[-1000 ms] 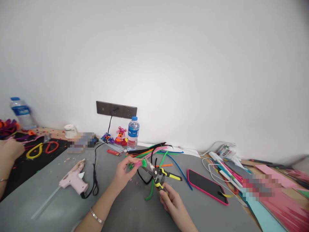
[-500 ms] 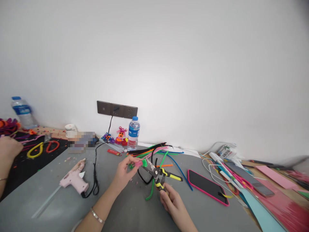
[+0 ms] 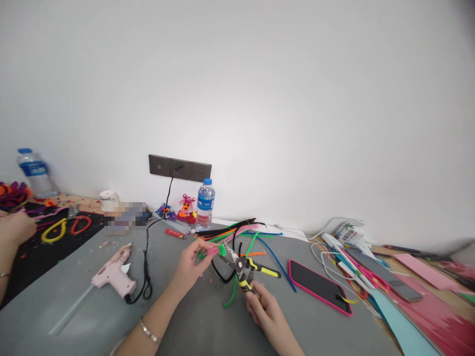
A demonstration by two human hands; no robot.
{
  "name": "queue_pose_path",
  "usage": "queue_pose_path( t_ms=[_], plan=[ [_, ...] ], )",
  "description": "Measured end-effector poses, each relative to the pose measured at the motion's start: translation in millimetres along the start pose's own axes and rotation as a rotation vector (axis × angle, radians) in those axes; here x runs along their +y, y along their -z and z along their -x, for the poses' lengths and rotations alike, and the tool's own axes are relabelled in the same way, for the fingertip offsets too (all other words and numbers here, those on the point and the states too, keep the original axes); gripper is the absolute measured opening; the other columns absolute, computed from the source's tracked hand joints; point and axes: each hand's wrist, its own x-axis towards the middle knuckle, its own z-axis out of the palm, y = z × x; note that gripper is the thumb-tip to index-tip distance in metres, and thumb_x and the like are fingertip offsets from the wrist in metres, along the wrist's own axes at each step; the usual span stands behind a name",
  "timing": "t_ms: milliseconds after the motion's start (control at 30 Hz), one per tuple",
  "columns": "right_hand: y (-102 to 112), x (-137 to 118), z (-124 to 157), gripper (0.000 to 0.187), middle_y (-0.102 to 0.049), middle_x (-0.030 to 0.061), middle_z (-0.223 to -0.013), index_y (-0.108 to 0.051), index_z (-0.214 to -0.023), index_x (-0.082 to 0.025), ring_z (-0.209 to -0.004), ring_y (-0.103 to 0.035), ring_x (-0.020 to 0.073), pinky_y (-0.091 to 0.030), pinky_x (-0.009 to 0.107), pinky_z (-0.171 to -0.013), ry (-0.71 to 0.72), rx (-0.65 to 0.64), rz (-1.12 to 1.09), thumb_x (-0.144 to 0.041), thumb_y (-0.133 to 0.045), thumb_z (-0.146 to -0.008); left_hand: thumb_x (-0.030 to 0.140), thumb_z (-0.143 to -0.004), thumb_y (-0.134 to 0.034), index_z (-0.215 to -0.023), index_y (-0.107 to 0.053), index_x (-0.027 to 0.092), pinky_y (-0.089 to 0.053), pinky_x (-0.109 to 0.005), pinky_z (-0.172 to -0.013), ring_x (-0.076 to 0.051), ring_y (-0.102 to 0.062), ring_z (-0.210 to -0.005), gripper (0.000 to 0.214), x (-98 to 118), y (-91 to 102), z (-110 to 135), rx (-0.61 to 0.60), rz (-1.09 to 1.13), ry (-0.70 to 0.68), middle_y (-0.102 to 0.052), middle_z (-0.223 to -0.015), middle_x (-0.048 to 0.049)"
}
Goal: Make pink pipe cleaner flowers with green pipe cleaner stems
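Between the thumb and fingers of my left hand [image 3: 193, 264] is a small pink and green pipe-cleaner piece [image 3: 215, 251]. My right hand [image 3: 264, 309] grips one handle of black and yellow pliers [image 3: 243, 273], whose handles are spread apart. The pliers' jaws sit at the green end of the piece; whether they touch it I cannot tell. A green pipe cleaner [image 3: 232, 294] and a black one lie under and around the pliers. Behind them is a loose pile of coloured pipe cleaners [image 3: 237, 231].
A pink glue gun [image 3: 115, 277] with a glue stick lies on the left. A water bottle [image 3: 205, 205] and small pipe-cleaner figures [image 3: 185, 207] stand by the wall. On the right is a pink-cased phone [image 3: 319, 287]. Another person's hand [image 3: 17, 228] is at the far left.
My hands, the pliers and the pipe-cleaner piece have hardly moved. At the far left, the other person's hand has shifted slightly.
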Motion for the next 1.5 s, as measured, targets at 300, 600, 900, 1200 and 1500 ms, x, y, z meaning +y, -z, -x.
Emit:
queue_pose_path(
  t_ms=[300, 600, 900, 1200, 1500],
  plan=[
    [1, 10, 1, 0.044, -0.030, -0.0086, -0.059, -0.041, -0.078, -0.022, -0.049, -0.025, 0.0083, -0.021, 0.022, -0.045, 0.010, -0.020, 0.011, -0.064, -0.042, -0.090, 0.021, -0.083, -0.064, -0.085, -0.063, 0.018, -0.051, -0.034, -0.085, -0.023, -0.069, -0.093, 0.004, 1, -0.1, 0, -0.002, 0.004, 0.012, -0.074, -0.095, -0.0094],
    [0, 5, 0, 0.045, -0.029, -0.0089, -0.059, -0.039, -0.077, -0.022, -0.049, -0.025, 0.0081, -0.020, 0.022, -0.045, 0.007, -0.020, -0.004, -0.065, -0.041, -0.090, 0.024, -0.083, -0.065, -0.085, -0.063, 0.018, -0.052, -0.035, -0.085, -0.023, -0.069, -0.093, 0.007, 2, -0.4, 0, 0.007, 0.001, 0.011, -0.075, -0.095, -0.0104],
    [0, 6, 0, 0.044, -0.029, -0.0085, -0.059, -0.040, -0.077, -0.022, -0.049, -0.025, 0.0083, -0.020, 0.022, -0.045, 0.006, -0.012, -0.012, -0.064, -0.043, -0.090, 0.026, -0.083, -0.066, -0.084, -0.063, 0.018, -0.053, -0.035, -0.083, -0.024, -0.070, -0.092, 0.009, 4, -0.4, 0, 0.011, -0.012, -0.009, -0.075, -0.093, -0.0106],
    [-1, 6, 0, 0.045, -0.029, -0.0089, -0.058, -0.040, -0.077, -0.022, -0.048, -0.025, 0.0083, -0.021, 0.022, -0.045, 0.008, -0.017, -0.004, -0.065, -0.042, -0.089, 0.026, -0.083, -0.066, -0.084, -0.063, 0.018, -0.052, -0.035, -0.084, -0.024, -0.070, -0.093, 0.009, 5, -0.4, 0, 0.009, -0.004, 0.008, -0.075, -0.094, -0.0108],
    [0, 7, 0, 0.043, -0.030, -0.0087, -0.057, -0.042, -0.078, -0.021, -0.048, -0.025, 0.0081, -0.021, 0.022, -0.045, 0.023, -0.014, -0.008, -0.062, -0.042, -0.091, 0.029, -0.079, -0.068, -0.082, -0.067, 0.018, -0.053, -0.032, -0.076, -0.022, -0.070, -0.082, 0.012, 6, 0.4, -2, 0.024, -0.041, 0.024, -0.078, -0.090, -0.0095]
  ],
)
